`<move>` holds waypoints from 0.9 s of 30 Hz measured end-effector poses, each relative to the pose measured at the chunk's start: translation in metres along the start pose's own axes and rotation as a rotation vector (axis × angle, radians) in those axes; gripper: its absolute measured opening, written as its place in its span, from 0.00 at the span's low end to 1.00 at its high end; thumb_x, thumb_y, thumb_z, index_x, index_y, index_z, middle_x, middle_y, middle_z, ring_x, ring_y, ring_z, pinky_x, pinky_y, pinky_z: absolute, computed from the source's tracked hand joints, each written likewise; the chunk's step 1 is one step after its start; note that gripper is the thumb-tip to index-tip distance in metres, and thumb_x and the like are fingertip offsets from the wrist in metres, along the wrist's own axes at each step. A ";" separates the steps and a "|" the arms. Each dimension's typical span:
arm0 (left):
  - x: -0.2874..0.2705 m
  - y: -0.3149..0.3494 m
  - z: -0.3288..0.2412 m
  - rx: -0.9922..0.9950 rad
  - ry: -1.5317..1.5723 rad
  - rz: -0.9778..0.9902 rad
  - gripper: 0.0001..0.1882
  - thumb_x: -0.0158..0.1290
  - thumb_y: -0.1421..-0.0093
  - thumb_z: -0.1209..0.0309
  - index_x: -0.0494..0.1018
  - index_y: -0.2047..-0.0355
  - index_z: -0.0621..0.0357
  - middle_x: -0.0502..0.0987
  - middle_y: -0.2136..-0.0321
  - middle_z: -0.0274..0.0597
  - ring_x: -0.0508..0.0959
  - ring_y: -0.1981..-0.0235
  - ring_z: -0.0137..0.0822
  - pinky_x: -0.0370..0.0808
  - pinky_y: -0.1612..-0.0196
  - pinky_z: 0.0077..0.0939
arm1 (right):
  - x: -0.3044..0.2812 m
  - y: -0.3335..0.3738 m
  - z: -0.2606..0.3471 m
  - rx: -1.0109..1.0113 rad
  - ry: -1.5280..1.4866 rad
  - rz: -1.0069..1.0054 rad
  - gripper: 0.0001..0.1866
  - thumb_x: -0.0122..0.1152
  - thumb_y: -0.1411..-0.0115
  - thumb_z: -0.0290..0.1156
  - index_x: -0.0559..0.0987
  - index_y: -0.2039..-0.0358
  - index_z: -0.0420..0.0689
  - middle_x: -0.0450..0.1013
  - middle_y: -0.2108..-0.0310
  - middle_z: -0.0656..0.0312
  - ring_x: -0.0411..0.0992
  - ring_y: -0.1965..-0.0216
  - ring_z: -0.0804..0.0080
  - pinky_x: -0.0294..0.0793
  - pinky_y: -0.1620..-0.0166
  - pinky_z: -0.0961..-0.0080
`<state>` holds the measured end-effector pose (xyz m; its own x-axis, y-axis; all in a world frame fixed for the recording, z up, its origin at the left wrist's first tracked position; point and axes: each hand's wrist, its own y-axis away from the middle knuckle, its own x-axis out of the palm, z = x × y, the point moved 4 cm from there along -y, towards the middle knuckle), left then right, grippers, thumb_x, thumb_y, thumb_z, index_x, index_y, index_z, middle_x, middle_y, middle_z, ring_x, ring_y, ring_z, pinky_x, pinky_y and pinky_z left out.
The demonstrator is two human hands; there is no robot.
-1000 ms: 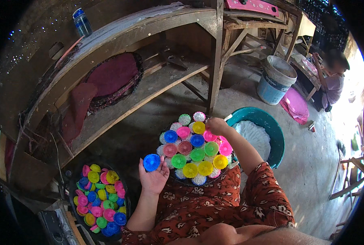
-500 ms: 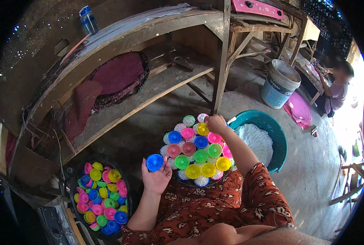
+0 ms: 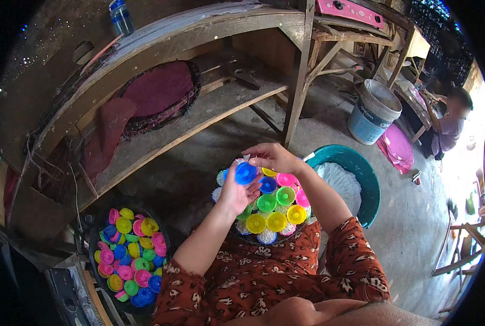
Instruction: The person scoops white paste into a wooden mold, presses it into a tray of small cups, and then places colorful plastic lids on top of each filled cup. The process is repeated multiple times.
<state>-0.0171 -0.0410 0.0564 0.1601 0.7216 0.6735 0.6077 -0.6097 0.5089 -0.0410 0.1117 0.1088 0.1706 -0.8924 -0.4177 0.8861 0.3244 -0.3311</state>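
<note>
In my left hand (image 3: 233,196) is a small blue plastic mold cup (image 3: 246,173), held above the far left part of a round tray. My right hand (image 3: 277,159) is right beside it, fingertips closed together at the cup's far edge; a whitish bit shows there, too small to make out. Beneath my hands, the tray is packed with colored cups, among them a yellow cup (image 3: 276,221) and a green cup (image 3: 267,203). White, stringy-looking pieces (image 3: 267,237) sit along its near edge. Both hands hide the tray's far left part.
A dark basin (image 3: 164,239) of loose colored cups stands at left. At right, a teal tub (image 3: 374,187) contains white material (image 3: 337,185). A wooden shelf (image 3: 199,127) spans the far side, with a bucket (image 3: 374,114) beyond. Another person (image 3: 450,122) sits at far right.
My left hand has raised the blue cup up and rightward to meet my right hand. My right hand has drawn back slightly left from the tray's far edge.
</note>
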 end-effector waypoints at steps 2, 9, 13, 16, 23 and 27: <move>0.015 -0.023 -0.005 -0.049 -0.079 -0.008 0.31 0.36 0.41 0.38 0.70 0.53 0.47 0.77 0.60 0.39 0.74 0.64 0.33 0.71 0.59 0.29 | -0.009 -0.009 0.012 -0.074 0.250 -0.001 0.14 0.59 0.46 0.37 0.79 0.63 0.42 0.75 0.68 0.54 0.74 0.65 0.56 0.73 0.60 0.66; 0.028 -0.048 -0.019 0.648 -1.293 -0.089 0.30 0.38 0.39 0.42 0.75 0.59 0.55 0.77 0.65 0.39 0.75 0.63 0.41 0.69 0.61 0.31 | -0.057 -0.008 -0.046 0.215 0.716 -0.189 0.10 0.55 0.46 0.37 0.80 0.68 0.46 0.76 0.70 0.52 0.74 0.66 0.51 0.73 0.62 0.60; 0.010 -0.025 0.029 0.969 -1.892 -0.114 0.24 0.46 0.41 0.49 0.76 0.58 0.55 0.68 0.48 0.41 0.62 0.44 0.47 0.49 0.43 0.62 | -0.068 0.017 -0.095 0.520 0.851 -0.362 0.10 0.55 0.46 0.38 0.80 0.69 0.48 0.76 0.70 0.53 0.75 0.65 0.52 0.74 0.62 0.59; -0.001 -0.021 0.047 0.977 -2.031 -0.082 0.25 0.46 0.41 0.48 0.76 0.57 0.55 0.62 0.44 0.42 0.55 0.39 0.47 0.39 0.41 0.69 | -0.065 0.024 -0.121 0.605 0.901 -0.372 0.11 0.55 0.46 0.39 0.80 0.69 0.49 0.76 0.70 0.52 0.75 0.66 0.52 0.74 0.63 0.58; -0.007 -0.015 0.054 0.890 -2.061 -0.039 0.27 0.45 0.41 0.46 0.76 0.56 0.55 0.59 0.42 0.41 0.50 0.37 0.47 0.35 0.41 0.70 | -0.055 0.033 -0.143 0.771 0.967 -0.279 0.10 0.52 0.47 0.31 0.81 0.70 0.44 0.77 0.68 0.51 0.76 0.64 0.54 0.76 0.60 0.61; -0.007 -0.012 0.058 0.897 -2.070 -0.054 0.27 0.45 0.41 0.46 0.75 0.56 0.55 0.58 0.41 0.41 0.49 0.37 0.47 0.36 0.41 0.70 | -0.052 0.034 -0.143 0.759 0.937 -0.266 0.11 0.53 0.48 0.32 0.81 0.70 0.44 0.77 0.68 0.51 0.76 0.63 0.54 0.76 0.60 0.61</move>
<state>0.0192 -0.0198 0.0143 0.1065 0.3310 -0.9376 0.6248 -0.7559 -0.1958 -0.0816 0.2137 -0.0021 -0.1505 -0.2321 -0.9610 0.9252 -0.3757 -0.0542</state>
